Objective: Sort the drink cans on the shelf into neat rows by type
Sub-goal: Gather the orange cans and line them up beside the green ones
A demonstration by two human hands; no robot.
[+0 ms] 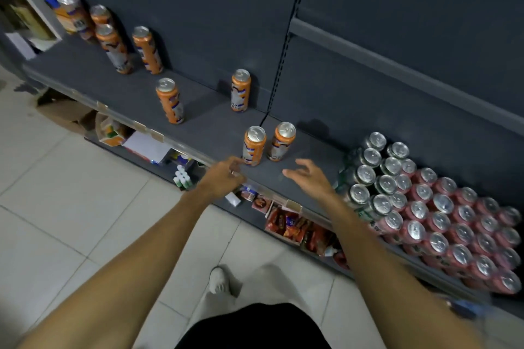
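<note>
Two bare forearms are seen reaching out over a pale tiled floor (56,184) towards a dark grey shelf (198,119). The left hand (224,176) is held at the shelf's front lip with its fingers loosely curled and holding nothing; just beyond its fingertips an orange can (254,145) stands upright, and whether it is touched cannot be told. The right hand (309,177) is held over the shelf with fingers spread apart and relaxed, gripping nothing. A second orange can (281,141) stands just beside the first, beyond and between the two hands. Further orange cans (169,100) are scattered upright well to the left of the left fingers, along the shelf towards its far end, with one (240,90) against the dark back panel (397,22). To the right of the right fingers, green cans (365,176) and pink cans (453,232) are packed in close rows. Snack packets (295,225) are seen on a lower shelf beneath the hands.
</note>
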